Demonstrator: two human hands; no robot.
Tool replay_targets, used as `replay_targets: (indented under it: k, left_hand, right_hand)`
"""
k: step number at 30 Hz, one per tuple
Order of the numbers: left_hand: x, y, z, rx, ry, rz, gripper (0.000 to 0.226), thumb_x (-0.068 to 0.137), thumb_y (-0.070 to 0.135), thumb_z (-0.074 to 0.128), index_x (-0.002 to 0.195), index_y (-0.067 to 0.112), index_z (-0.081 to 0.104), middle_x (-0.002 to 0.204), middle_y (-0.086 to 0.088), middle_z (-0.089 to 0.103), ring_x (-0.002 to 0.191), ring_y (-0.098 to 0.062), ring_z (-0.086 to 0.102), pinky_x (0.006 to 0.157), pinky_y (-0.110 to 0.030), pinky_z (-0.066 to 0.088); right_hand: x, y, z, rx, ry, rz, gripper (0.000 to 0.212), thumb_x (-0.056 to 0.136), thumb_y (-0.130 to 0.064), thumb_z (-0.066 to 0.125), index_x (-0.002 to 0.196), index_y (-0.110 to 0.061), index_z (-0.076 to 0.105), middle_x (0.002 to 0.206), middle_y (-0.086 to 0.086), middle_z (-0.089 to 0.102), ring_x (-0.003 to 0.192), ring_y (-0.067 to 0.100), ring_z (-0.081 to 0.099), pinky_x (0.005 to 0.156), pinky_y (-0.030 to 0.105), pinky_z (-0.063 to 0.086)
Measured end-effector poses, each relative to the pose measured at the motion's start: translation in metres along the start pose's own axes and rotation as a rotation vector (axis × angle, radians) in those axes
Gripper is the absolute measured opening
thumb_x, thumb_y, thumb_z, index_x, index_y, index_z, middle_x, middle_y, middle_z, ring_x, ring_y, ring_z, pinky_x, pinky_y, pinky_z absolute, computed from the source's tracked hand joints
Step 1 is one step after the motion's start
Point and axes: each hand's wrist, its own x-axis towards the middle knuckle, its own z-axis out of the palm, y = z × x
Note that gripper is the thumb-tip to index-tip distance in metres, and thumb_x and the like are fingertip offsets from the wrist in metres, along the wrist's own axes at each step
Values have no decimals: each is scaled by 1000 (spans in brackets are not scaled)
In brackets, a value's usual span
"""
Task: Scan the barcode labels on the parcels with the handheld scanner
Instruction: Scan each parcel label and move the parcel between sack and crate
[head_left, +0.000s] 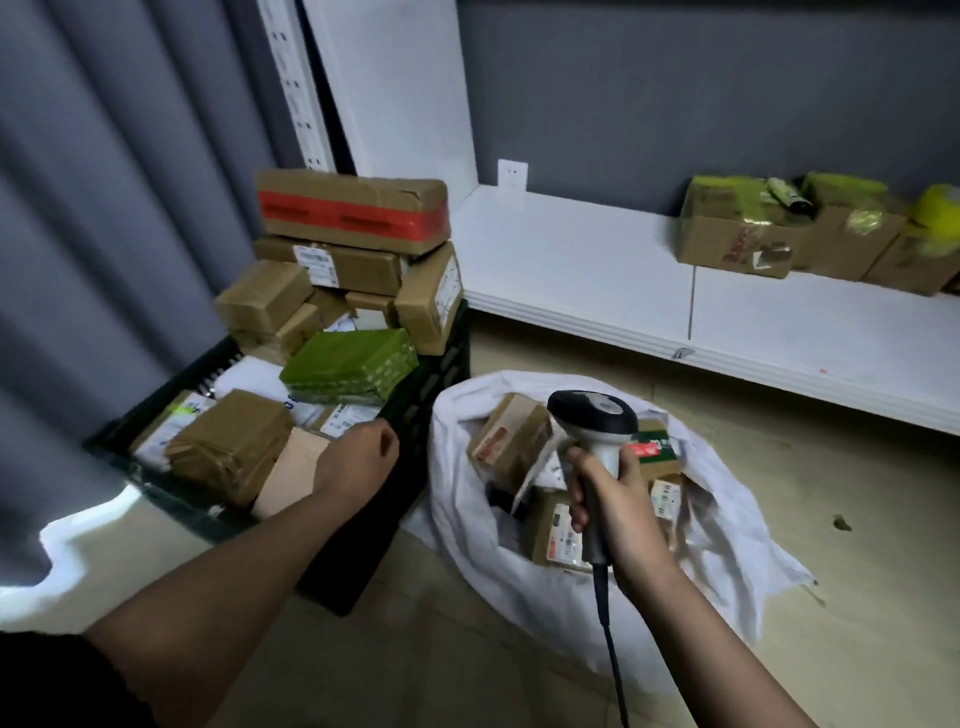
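My right hand grips the handle of the grey and black handheld scanner, whose head is held over the open white sack on the floor. Several brown labelled parcels lie inside the sack. My left hand reaches into the black crate on the left. It is at the corner of a pale tan parcel, with its fingers hidden behind the back of the hand. The crate is heaped with brown parcels, a green one and a red-taped box on top.
A low white shelf runs along the grey wall, with several cardboard boxes and yellow packets at its right end. A grey curtain hangs on the left. The scanner's cable trails down toward me over the tan floor.
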Motion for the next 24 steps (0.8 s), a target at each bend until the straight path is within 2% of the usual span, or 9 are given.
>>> replay_targets:
  k: [3, 5, 8, 10, 12, 15, 19, 22, 24]
  left_hand:
    - [-24, -52, -29, 30, 33, -41, 16, 95, 26, 54, 104, 15, 62, 94, -9, 68, 86, -28, 64, 63, -32, 43]
    - [-38, -85, -46, 128, 82, -112, 31, 93, 33, 56, 118, 15, 55, 107, -11, 64, 98, -29, 61, 72, -35, 47]
    - [-48, -128, -66, 263, 173, -226, 52, 83, 44, 65, 118, 8, 51, 120, -18, 53, 113, -36, 50, 85, -43, 45]
    - [-48, -153, -77, 266, 160, -331, 75, 75, 55, 69, 128, 8, 45, 131, -19, 44, 122, -36, 43, 95, -44, 39]
    - [-42, -177, -81, 223, 108, -383, 99, 68, 62, 72, 143, 14, 31, 144, -18, 33, 133, -34, 33, 105, -46, 32]
    - [-24, -198, -81, 174, 32, -408, 119, 61, 73, 70, 151, 20, 13, 154, -19, 17, 143, -34, 17, 114, -49, 19]
    - [0, -199, -67, 183, -50, -381, 123, 61, 82, 61, 153, 22, 5, 158, -21, 3, 146, -37, 7, 116, -51, 10]
    - [13, -200, -54, 118, -86, -397, 121, 63, 82, 60, 152, 22, 2, 157, -23, 2, 144, -40, 9, 115, -52, 12]
    - [17, -202, -51, 84, -90, -426, 119, 64, 78, 64, 151, 22, 5, 154, -24, 9, 141, -41, 16, 112, -51, 18]
  right_hand:
    - [-6, 0, 44, -19, -61, -7, 14, 95, -12, 59, 103, -11, 47, 54, 5, 46, 37, 14, 37, 40, 25, 30]
    - [-11, 1, 76, -33, -117, -16, 16, 95, -11, 59, 106, -8, 48, 54, 7, 45, 36, 14, 36, 42, 25, 30]
    - [-16, 3, 115, -55, -194, -13, 20, 95, -11, 59, 110, -5, 46, 57, 9, 44, 39, 16, 36, 42, 27, 30]
    - [-17, 6, 140, -84, -217, -3, 18, 96, -10, 58, 109, -6, 45, 55, 7, 43, 38, 16, 36, 39, 27, 31]
    - [-17, 9, 160, -87, -232, 10, 19, 96, -10, 58, 109, -7, 44, 53, 6, 43, 37, 15, 36, 39, 27, 30]
    - [-14, 16, 182, -91, -233, 40, 17, 96, -10, 58, 104, -9, 43, 53, 6, 42, 37, 15, 35, 37, 25, 29]
    - [-9, 26, 196, -114, -237, 29, 17, 95, -9, 59, 100, -9, 43, 54, 7, 41, 39, 17, 33, 38, 26, 28]
    - [-7, 32, 199, -138, -232, 39, 16, 95, -8, 59, 101, -8, 43, 53, 5, 41, 39, 17, 33, 38, 24, 29]
    - [-6, 34, 199, -145, -234, 47, 17, 95, -8, 59, 102, -8, 44, 53, 6, 41, 38, 16, 33, 38, 23, 29]
